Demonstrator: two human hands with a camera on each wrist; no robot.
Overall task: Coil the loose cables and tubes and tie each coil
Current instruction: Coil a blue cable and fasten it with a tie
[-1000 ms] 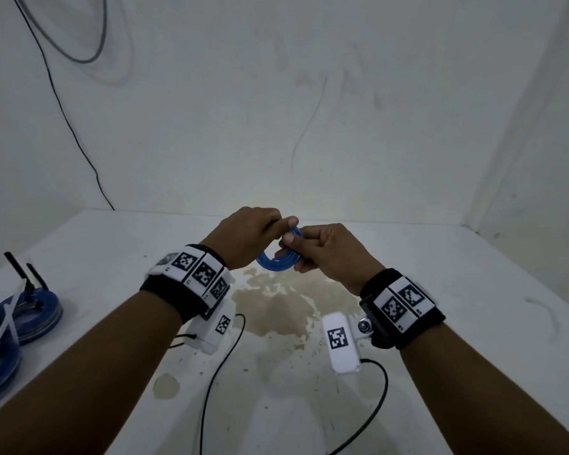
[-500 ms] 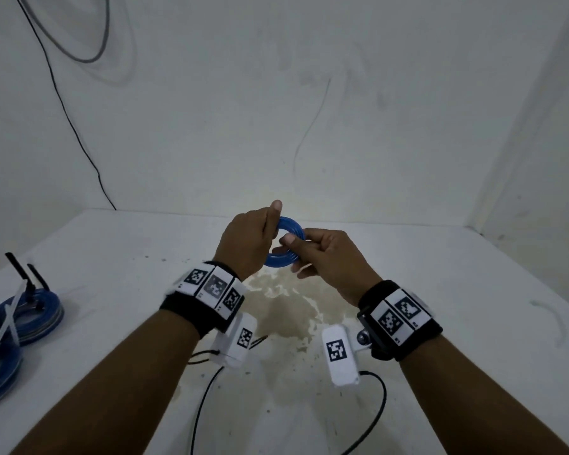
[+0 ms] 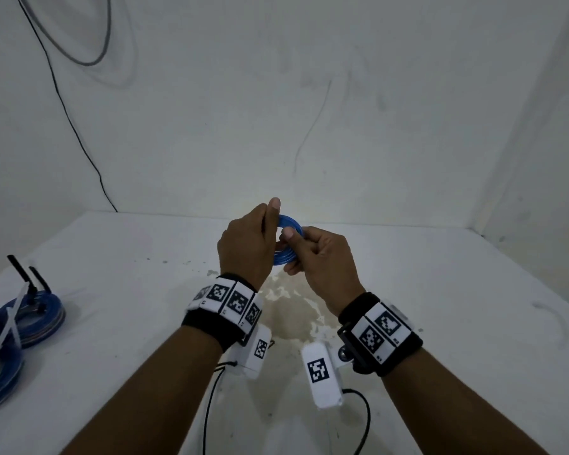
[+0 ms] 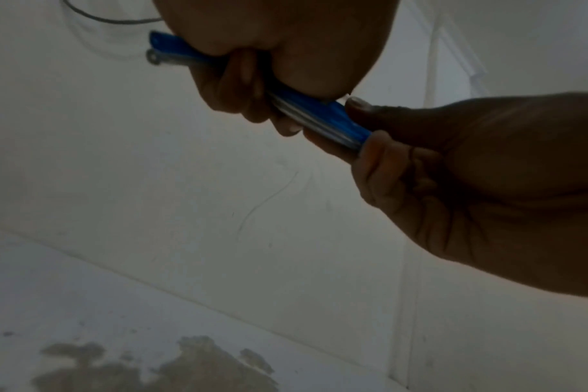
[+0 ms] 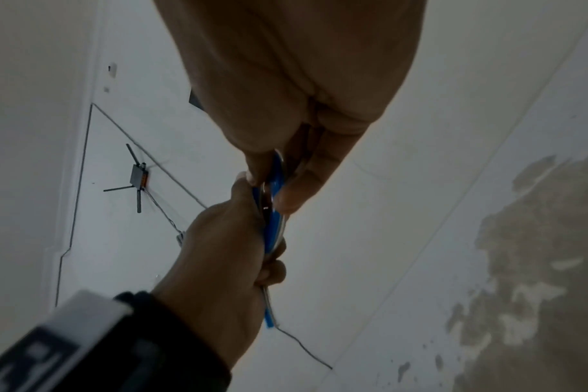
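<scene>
A small coil of blue tube (image 3: pixel 289 224) is held upright in the air above the white table (image 3: pixel 440 290), between both hands. My left hand (image 3: pixel 253 244) grips its left side, thumb raised along the rim. My right hand (image 3: pixel 312 254) pinches the right side, thumb on the front. In the left wrist view the blue coil (image 4: pixel 316 108) runs edge-on between the two hands, and a cut tube end (image 4: pixel 156 49) sticks out past the left fingers. The right wrist view shows the coil (image 5: pixel 272 212) edge-on, pinched by both hands.
Two tied blue coils (image 3: pixel 37 316) with black and white ties lie at the table's left edge. A brownish stain (image 3: pixel 296 310) marks the table below my hands. Thin black cables (image 3: pixel 211 405) trail from the wrist cameras. A dark wire (image 3: pixel 73 126) hangs on the back wall.
Both hands rose a little with the coil. The left hand turned upright, its thumb now pointing up along the coil's rim, and the coil tilted from lying flatter to standing.
</scene>
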